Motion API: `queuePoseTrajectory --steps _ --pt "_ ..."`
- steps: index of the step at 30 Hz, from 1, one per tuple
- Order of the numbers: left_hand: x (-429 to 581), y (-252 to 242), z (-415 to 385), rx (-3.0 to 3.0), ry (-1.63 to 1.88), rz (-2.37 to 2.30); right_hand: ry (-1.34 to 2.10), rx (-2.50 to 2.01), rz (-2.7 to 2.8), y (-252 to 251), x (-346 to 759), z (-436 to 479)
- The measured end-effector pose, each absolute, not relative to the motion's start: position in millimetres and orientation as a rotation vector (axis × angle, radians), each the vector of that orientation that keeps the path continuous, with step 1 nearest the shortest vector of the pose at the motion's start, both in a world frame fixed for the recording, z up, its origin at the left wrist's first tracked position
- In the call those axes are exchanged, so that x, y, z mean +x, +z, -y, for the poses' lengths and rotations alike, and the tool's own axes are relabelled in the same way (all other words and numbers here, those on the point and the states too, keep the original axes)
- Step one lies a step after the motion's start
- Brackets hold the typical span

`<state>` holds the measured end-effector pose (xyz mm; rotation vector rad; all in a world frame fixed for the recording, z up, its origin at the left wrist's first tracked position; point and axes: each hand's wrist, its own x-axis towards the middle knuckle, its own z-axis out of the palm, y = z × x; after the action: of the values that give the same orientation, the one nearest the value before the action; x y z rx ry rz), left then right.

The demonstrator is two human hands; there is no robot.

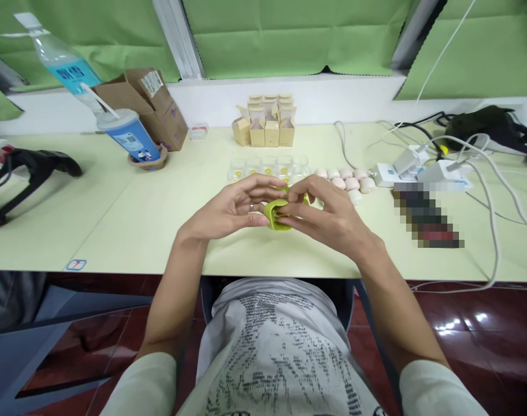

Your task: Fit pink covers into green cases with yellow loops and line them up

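My left hand (233,209) and my right hand (328,216) meet above the pale desk (151,219), and both pinch a small yellow-green rubbery piece (275,215) between their fingertips. A ring shows on a left finger. Just behind the hands stands a row of small clear cups (267,166) with yellow marks. To their right lies a cluster of pinkish egg-shaped pieces (345,179). Further back, several small tan cardboard boxes (266,121) are stacked in rows.
A blue drink cup with a straw (129,136) and a water bottle (64,63) stand at the back left, next to an open brown carton (153,104). A black stand (29,170) sits at far left. White chargers and cables (423,167) spread across the right.
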<state>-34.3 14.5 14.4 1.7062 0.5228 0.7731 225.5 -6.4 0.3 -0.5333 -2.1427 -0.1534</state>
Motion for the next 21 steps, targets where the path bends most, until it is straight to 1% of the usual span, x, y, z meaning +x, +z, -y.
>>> queuePoseTrajectory --steps 3,6,16,21 --pt "-35.6 17.9 -12.7 1.682 0.740 -0.514 0.102 -0.669 2.084 1.5 218.9 13.5" --pt "-35.1 16.4 -14.4 1.666 0.737 -0.543 0.221 -0.714 2.053 0.6 215.0 16.9" --pt "-30.0 10.4 -16.9 1.612 0.689 -0.611 0.226 -0.782 2.108 -0.4 210.8 26.0" --pt "-30.0 11.0 -16.8 1.617 0.714 -0.615 0.115 -0.872 2.057 2.4 211.4 29.2"
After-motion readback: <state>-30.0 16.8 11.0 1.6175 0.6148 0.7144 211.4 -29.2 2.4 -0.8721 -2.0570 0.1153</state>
